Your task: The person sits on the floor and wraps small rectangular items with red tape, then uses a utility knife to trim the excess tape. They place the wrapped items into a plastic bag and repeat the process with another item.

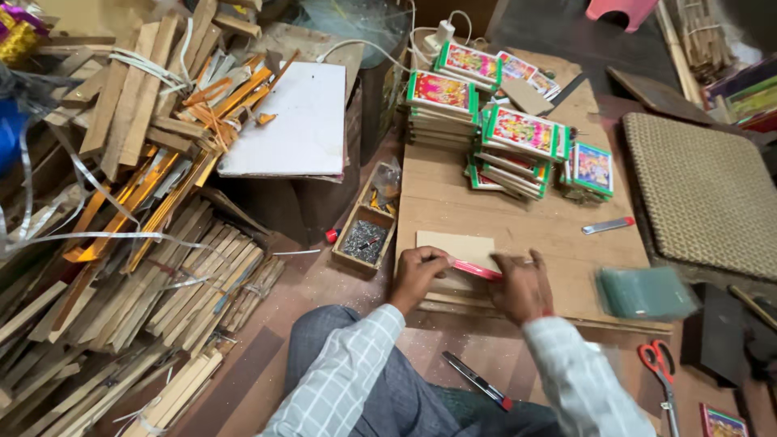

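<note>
We see our left hand point(414, 275) and right hand point(520, 285) gripping a red strip point(476, 269) over a cardboard piece point(453, 245) at the worktop's point(518, 231) near edge. Just off its left edge, a wooden box point(366, 235) holds small dark nails point(367, 239).

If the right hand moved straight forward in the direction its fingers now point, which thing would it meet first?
The right hand points up and away across the wooden board. It would probably first meet the stacks of colourful framed pictures. The bare board lies between them, though depth is hard to judge.
</note>
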Demonstrator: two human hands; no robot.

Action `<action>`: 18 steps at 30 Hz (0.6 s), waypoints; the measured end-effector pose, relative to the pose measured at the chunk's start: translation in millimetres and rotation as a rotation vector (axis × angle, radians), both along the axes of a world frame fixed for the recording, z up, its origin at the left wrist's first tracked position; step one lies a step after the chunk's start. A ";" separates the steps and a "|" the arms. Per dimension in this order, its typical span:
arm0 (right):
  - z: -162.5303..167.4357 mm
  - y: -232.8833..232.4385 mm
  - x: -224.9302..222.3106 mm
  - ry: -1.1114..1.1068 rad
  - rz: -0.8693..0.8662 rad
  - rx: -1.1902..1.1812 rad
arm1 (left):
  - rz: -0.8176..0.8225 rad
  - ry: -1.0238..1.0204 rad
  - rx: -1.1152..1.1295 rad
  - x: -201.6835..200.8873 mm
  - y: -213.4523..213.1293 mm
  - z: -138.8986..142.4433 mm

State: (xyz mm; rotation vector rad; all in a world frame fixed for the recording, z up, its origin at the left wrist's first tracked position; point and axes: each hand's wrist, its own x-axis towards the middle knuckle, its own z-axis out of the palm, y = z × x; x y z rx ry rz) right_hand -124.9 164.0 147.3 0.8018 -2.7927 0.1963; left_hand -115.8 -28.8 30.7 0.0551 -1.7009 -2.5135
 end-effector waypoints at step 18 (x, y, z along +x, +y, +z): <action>-54.0 -40.2 29.9 0.301 -0.016 -0.417 | 0.110 -0.211 0.085 1.7 7.4 21.6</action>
